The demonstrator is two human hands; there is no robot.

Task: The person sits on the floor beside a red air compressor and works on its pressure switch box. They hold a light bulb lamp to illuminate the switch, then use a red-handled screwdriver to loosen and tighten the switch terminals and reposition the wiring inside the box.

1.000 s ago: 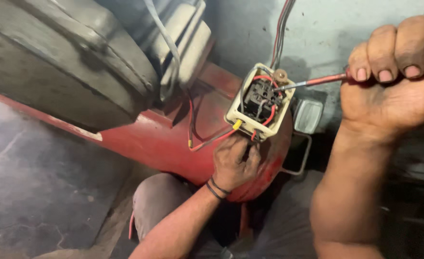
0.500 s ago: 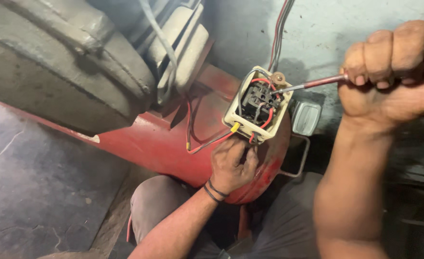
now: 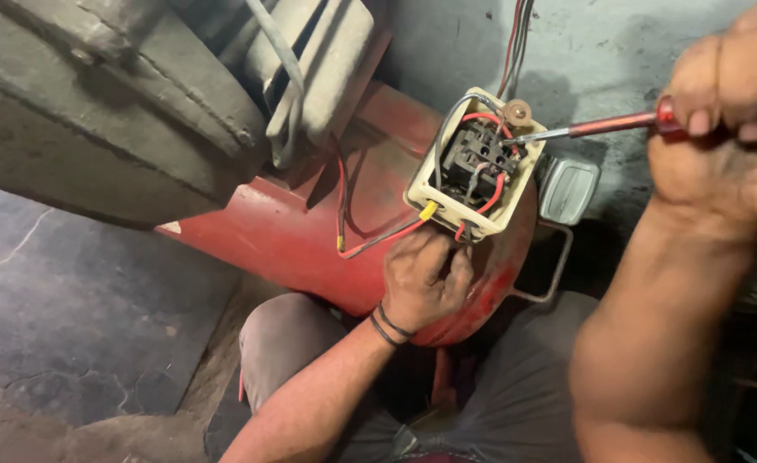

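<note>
My landmark is the cream-coloured open plastic switch box (image 3: 474, 163), mounted on top of the rounded red metal tank (image 3: 310, 231). My right hand (image 3: 726, 111) is up and to the right of the box, fingers curled shut around the red handle of a slim screwdriver (image 3: 601, 127) — its steel shaft reaches leftward and the tip meets the black terminal block inside the box, near the upper right corner. My left hand (image 3: 423, 279) sits just below the box, fingers bent and pinching at the wires coming out of its lower edge (red and yellow ones, by the look). A grey ribbed motor housing (image 3: 130, 94) looms to the upper left of the box, and a small grey rectangular cover (image 3: 569, 189) lies just to its right.
</note>
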